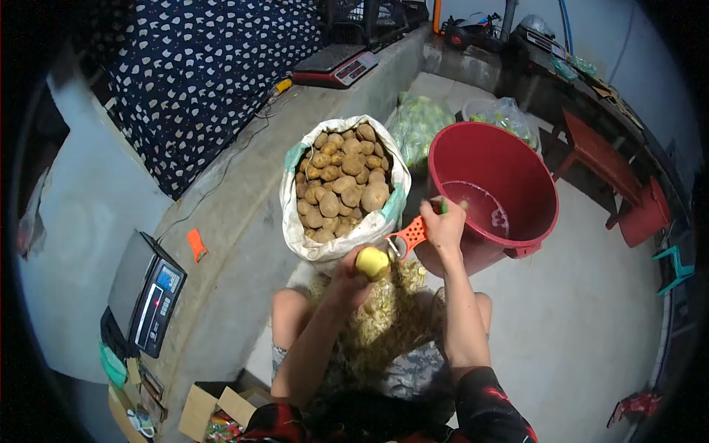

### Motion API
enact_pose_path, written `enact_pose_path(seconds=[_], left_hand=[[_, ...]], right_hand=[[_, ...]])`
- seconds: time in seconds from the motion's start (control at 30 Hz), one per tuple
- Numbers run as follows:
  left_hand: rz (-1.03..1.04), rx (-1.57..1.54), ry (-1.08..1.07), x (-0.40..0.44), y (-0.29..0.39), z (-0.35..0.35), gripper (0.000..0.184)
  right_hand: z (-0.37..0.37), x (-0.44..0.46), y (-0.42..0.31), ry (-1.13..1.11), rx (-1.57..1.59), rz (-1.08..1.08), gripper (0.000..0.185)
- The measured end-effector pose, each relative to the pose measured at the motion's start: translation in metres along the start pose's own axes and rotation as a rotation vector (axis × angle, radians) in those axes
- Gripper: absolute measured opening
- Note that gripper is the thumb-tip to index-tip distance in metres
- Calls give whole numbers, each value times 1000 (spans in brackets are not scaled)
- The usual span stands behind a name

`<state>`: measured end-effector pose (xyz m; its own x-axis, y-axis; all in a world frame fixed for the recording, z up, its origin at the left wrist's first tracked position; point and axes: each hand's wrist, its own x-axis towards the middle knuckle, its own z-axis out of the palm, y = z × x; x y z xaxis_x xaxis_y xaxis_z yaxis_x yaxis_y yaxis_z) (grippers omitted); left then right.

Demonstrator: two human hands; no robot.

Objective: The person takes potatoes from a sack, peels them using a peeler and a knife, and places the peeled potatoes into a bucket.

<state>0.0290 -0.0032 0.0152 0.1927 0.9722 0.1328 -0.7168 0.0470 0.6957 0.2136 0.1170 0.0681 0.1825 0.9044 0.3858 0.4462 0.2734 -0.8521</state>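
My left hand (353, 275) is wrapped round a peeled yellow potato (371, 262), below the front rim of a white sack (292, 214) full of brown potatoes (340, 184). To its right, my right hand (444, 221) grips an orange peeler (412, 235), whose metal end is close beside the potato; whether they touch I cannot tell. Something green shows at the fingers of my right hand. Peelings (380, 314) are heaped between my legs, under both hands.
A large red bucket (543, 199) with some liquid inside stands right of the sack. Behind are bagged green vegetables (419, 122) and a red-edged scale (336, 66). Another scale (151, 295) and an orange object (196, 245) lie left; an open cardboard box (199, 410) is lower left.
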Motion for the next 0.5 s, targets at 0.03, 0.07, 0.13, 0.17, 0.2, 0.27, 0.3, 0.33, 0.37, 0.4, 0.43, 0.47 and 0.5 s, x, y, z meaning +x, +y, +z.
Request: enact_pose_path(seconds=[0.03, 0.07, 0.13, 0.17, 0.2, 0.27, 0.3, 0.33, 0.37, 0.4, 0.43, 0.47, 0.5], left_hand=[[5, -56, -10, 3, 3, 0, 77], [14, -31, -32, 3, 4, 0, 79], [17, 17, -32, 3, 7, 7, 77], [9, 71, -30, 1, 6, 8, 76], [-48, 167, -12, -2, 3, -2, 75], [-36, 122, -16, -2, 3, 3, 74], [-16, 78, -26, 0, 4, 5, 73], [-3, 8, -16, 0, 2, 3, 72], [-2, 10, -19, 1, 0, -1, 72], [23, -22, -16, 1, 1, 2, 69], [49, -56, -12, 2, 2, 3, 66], [49, -58, -11, 3, 2, 4, 66], [13, 5, -9, 4, 2, 4, 68]], right_hand=[[-1, 0, -5, 6, 4, -4, 22], [-3, -4, -9, -45, 109, 19, 20], [-1, -18, -33, -115, 298, -18, 20], [-9, -23, -43, -151, 172, -120, 19], [-9, -21, -39, -145, 124, -91, 18], [-6, -6, -15, -76, 55, -24, 18], [-4, 1, 2, -15, -20, -60, 19], [-6, 5, 6, -27, 16, -8, 19], [-6, 6, 11, -41, 51, 46, 20], [-7, 2, 1, -72, 147, 52, 20], [-7, -4, -15, -105, 242, 57, 21], [-7, -11, -27, -121, 236, 17, 20], [-7, -18, -40, -130, 237, -41, 18]])
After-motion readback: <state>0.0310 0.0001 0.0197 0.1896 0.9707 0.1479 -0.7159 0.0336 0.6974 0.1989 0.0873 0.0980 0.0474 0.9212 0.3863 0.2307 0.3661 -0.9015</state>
